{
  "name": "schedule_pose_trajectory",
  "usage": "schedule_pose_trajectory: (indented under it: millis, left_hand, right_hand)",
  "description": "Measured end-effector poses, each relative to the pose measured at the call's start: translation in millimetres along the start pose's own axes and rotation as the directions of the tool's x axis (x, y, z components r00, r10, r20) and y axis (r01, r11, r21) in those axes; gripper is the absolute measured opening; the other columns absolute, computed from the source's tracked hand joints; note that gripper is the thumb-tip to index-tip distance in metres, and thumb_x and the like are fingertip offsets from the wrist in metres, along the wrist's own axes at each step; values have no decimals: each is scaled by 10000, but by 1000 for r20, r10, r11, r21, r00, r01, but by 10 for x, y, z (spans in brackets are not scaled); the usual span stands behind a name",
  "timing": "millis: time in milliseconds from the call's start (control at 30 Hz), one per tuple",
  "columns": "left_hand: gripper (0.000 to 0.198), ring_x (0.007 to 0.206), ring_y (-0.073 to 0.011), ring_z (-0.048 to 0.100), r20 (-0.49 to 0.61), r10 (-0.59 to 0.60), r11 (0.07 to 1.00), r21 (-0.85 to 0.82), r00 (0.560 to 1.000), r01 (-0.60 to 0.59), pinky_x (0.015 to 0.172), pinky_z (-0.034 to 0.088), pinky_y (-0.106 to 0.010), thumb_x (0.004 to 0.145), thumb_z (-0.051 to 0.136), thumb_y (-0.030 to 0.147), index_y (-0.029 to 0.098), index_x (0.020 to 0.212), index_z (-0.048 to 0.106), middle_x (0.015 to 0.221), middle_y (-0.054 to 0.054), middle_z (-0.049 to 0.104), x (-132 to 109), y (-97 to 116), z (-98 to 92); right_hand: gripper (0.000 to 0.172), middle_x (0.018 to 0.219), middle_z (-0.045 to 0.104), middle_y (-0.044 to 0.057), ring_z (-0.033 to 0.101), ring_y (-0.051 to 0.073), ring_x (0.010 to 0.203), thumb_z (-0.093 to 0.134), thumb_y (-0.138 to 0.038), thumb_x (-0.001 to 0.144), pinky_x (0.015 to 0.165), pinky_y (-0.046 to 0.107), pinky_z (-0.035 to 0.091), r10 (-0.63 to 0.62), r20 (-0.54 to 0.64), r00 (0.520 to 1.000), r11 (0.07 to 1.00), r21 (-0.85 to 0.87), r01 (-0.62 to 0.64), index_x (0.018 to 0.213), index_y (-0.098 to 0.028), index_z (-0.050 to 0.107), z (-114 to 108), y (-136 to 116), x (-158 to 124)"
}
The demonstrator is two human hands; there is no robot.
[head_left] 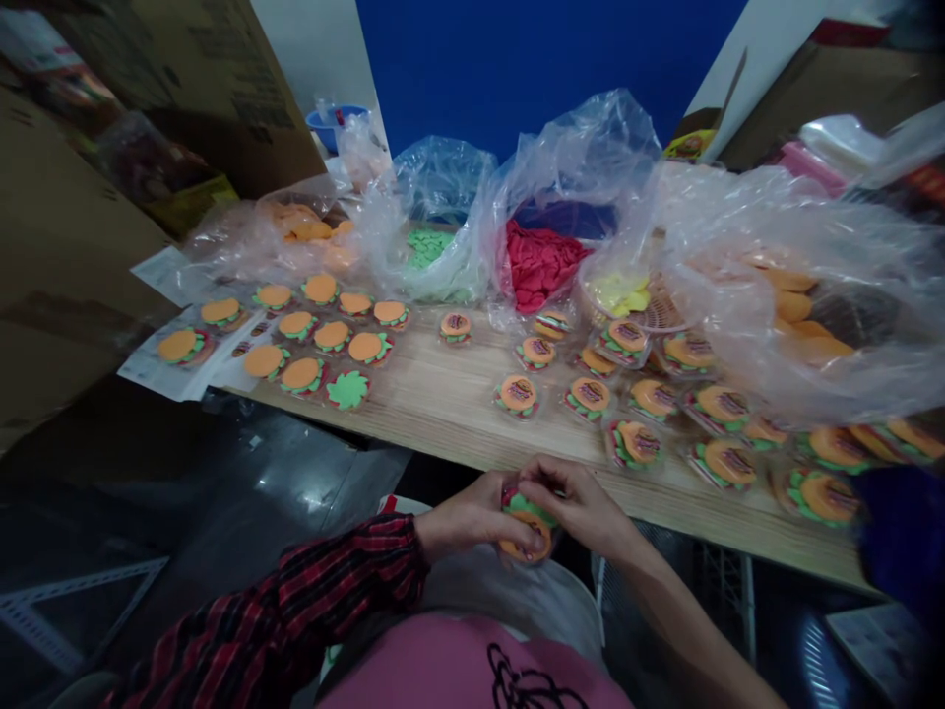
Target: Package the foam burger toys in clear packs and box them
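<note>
Close to my body, in front of the table edge, my left hand (483, 517) is closed round a toy burger (526, 540) with an orange bun, green lettuce layer and a bit of red. My left thumb presses on the bun. At the burger's far end my right hand (568, 497) is closed, its fingertips pinched at the green and red layers. Whether those fingers hold a separate piece is hidden. Just beyond the hands, more toy burgers in clear plastic cases, such as one burger (517, 394) with a printed bun, sit on the table.
On the wooden table (435, 394), several plain-bun burgers (302, 374) stand in rows at left, one showing a green lettuce piece (347, 389) on top. Clear bags at the back hold green pieces (429, 248), red pieces (538, 261) and orange buns (793, 305). Cardboard boxes (66, 236) flank the left.
</note>
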State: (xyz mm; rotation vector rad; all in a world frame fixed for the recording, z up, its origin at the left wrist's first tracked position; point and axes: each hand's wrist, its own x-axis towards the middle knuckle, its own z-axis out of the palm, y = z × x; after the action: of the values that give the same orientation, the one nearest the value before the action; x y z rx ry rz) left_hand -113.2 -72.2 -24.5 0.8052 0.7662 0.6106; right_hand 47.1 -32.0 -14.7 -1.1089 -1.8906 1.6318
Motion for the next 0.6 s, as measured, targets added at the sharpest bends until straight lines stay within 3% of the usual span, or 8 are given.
schedule_pose_trajectory:
  millis: [167,300,400,600]
  left_hand:
    - [284,597,-106,555,-18,-46,999,-4,999,46,517,450,-198,538,718,146,119,803,621,714,-10,610,33,-61,7]
    - [242,559,-106,542,-21,-63,998,0,998,63,455,454,-199,578,709,191,117,786,611,693,-15,589,4,-10,19]
    - [264,567,-102,540,-59,-28,999,-27,998,26,458,469,-200,600,716,217,120,817,601,711,-14,593,-14,54,10]
    - [350,573,-132,577,-132,-60,996,-71,990,51,440,494,-228,566,759,228,137,833,551,696,-7,594,14,99,2]
  right_hand:
    - [142,585,538,-20,457,119,565,561,-210,755,517,226,343,-9,-34,999,994,-109,5,618,-174,555,84,-16,81]
    - [220,582,508,-22,436,118,558,541,-326,793,510,231,332,13,0,1000,1000,-9,-13,635,-173,552,-9,15,61]
    - [335,567,437,-34,381,109,547,483,-428,840,500,230,304,18,-88,996,1000,14,-17,616,-180,511,-114,79,-47]
    - [327,583,400,-41,353,110,563,492,-448,841,514,233,284,19,-162,987,1000,0,-19,642,-189,470,-95,215,-212]
